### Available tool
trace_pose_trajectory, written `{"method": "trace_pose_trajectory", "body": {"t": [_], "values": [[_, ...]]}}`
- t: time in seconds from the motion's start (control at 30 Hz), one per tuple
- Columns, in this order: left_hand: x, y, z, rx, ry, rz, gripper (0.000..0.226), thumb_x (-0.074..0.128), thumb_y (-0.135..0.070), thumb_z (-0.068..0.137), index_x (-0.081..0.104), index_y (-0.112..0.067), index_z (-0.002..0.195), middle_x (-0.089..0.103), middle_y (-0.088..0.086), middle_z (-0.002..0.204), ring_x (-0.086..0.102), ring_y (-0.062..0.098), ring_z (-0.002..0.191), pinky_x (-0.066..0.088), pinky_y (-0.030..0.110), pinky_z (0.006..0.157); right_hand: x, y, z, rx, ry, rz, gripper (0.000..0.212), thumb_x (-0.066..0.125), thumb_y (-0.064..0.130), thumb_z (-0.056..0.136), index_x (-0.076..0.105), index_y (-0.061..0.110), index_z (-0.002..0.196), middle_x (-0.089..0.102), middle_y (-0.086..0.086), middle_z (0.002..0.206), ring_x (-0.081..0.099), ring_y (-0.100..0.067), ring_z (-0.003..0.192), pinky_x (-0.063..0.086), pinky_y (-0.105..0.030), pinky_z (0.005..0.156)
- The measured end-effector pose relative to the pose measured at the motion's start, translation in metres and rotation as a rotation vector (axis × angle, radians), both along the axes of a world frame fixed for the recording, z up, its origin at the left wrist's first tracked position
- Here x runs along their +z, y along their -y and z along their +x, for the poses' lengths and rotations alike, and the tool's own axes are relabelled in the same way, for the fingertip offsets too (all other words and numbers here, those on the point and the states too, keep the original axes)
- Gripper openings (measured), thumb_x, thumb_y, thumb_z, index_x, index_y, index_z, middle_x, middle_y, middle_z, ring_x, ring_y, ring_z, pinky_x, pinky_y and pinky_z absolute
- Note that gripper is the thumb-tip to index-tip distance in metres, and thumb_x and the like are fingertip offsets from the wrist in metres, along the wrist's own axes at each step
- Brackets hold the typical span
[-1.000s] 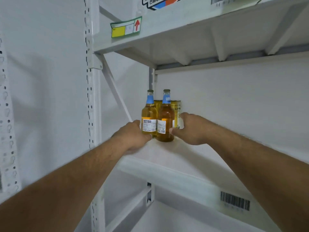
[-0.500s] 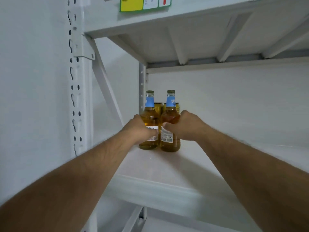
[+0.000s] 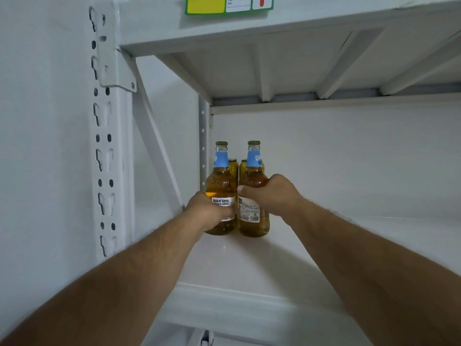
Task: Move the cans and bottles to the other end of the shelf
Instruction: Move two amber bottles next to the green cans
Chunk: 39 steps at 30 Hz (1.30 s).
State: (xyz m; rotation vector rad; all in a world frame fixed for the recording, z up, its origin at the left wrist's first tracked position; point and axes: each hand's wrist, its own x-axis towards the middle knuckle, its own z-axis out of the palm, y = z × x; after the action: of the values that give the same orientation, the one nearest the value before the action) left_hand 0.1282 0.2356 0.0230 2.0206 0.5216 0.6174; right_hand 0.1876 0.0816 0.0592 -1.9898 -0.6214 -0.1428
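The two yellow cans point(image 3: 234, 168) hide behind the bottles point(image 3: 253, 196). The left hand point(image 3: 208, 208) covers one label. The sticker point(image 3: 229, 5) is cut off on top.

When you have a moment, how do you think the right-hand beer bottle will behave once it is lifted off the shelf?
The right bottle looks like glass and nearly full, so probably heavy for its size and breakable if knocked against the left bottle. Tall and narrow, it may tip if pushed high. The right hand holds its shoulder, a seemingly firm grip.
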Motion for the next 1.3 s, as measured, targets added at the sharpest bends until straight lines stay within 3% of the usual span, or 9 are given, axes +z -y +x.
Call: {"method": "trace_pose_trajectory", "body": {"t": [0.07,0.23,0.33,0.43,0.57,0.73,0.9,1.03,1.3], "values": [[0.000,0.000,0.000,-0.016,0.000,-0.004,0.065,0.094,-0.042,0.067,0.065,-0.023,0.122,0.073,0.002,0.114,0.070,0.025,0.105,0.058,0.046,0.098,-0.002,-0.002,0.003,-0.017,-0.015,0.026,0.027,0.079,0.046,0.081,0.061,0.026,0.080,0.068,0.003,0.090,0.066,-0.017,0.089,0.049,-0.026,0.064],[0.000,0.001,-0.003,-0.023,0.015,-0.020,0.067,0.095,-0.041,0.067,0.065,-0.022,0.123,0.073,0.002,0.114,0.071,0.025,0.105,0.058,0.047,0.097,-0.008,-0.005,0.011,-0.111,-0.009,0.057,0.046,0.081,0.056,0.071,0.070,0.019,0.096,0.070,0.003,0.086,0.067,-0.013,0.079,0.044,-0.024,0.052],[-0.001,0.001,-0.004,-0.030,0.026,-0.018,0.061,0.095,-0.037,0.068,0.064,-0.022,0.118,0.073,0.002,0.111,0.071,0.025,0.103,0.059,0.046,0.096,-0.011,-0.005,0.012,-0.139,-0.001,0.086,0.045,0.081,0.055,0.069,0.068,0.018,0.092,0.069,0.002,0.084,0.066,-0.013,0.076,0.045,-0.024,0.052],[0.000,-0.001,-0.007,-0.050,0.045,-0.015,0.054,0.095,-0.035,0.068,0.063,-0.027,0.111,0.073,0.001,0.109,0.070,0.025,0.103,0.059,0.046,0.096,-0.010,0.000,0.007,-0.151,-0.029,0.140,0.040,0.082,0.052,0.072,0.060,0.021,0.086,0.065,0.003,0.085,0.064,-0.013,0.076,0.048,-0.026,0.055],[0.001,0.000,-0.010,-0.087,0.066,-0.022,0.061,0.094,-0.040,0.069,0.062,-0.026,0.119,0.071,-0.001,0.113,0.069,0.024,0.106,0.059,0.045,0.095,0.000,0.013,0.000,-0.190,-0.028,0.187,0.057,0.080,0.055,0.075,0.060,0.017,0.113,0.068,0.000,0.099,0.069,-0.018,0.084,0.055,-0.028,0.061],[0.005,0.011,-0.012,-0.202,0.112,-0.028,0.047,0.093,-0.035,0.071,0.068,-0.028,0.111,0.074,-0.006,0.105,0.070,0.013,0.095,0.057,0.033,0.084,0.011,0.041,-0.006,-0.251,0.009,0.210,0.061,0.081,0.056,0.073,0.060,0.016,0.115,0.071,-0.002,0.101,0.072,-0.019,0.083,0.060,-0.034,0.070],[0.007,0.035,-0.013,-0.256,0.094,-0.004,0.054,0.094,-0.042,0.065,0.069,-0.031,0.112,0.075,-0.007,0.106,0.070,0.017,0.101,0.057,0.041,0.093,0.015,0.077,-0.016,-0.302,0.035,0.223,0.061,0.081,0.056,0.072,0.062,0.016,0.114,0.071,-0.003,0.101,0.072,-0.020,0.085,0.061,-0.039,0.076],[0.010,0.068,-0.019,-0.361,0.125,-0.020,0.040,0.092,-0.033,0.074,0.069,-0.030,0.106,0.074,-0.007,0.102,0.068,0.009,0.091,0.050,0.027,0.072,0.016,0.113,-0.027,-0.340,0.042,0.232,0.057,0.081,0.052,0.075,0.062,0.015,0.113,0.071,-0.002,0.098,0.071,-0.018,0.082,0.057,-0.032,0.066],[0.016,0.162,-0.020,-0.419,0.116,0.035,0.060,0.092,-0.046,0.067,0.068,-0.028,0.119,0.076,-0.005,0.106,0.072,0.016,0.097,0.059,0.040,0.088,0.019,0.209,-0.051,-0.410,0.066,0.265,0.055,0.083,0.049,0.073,0.062,0.015,0.111,0.072,-0.003,0.098,0.073,-0.021,0.084,0.062,-0.043,0.081]]}}
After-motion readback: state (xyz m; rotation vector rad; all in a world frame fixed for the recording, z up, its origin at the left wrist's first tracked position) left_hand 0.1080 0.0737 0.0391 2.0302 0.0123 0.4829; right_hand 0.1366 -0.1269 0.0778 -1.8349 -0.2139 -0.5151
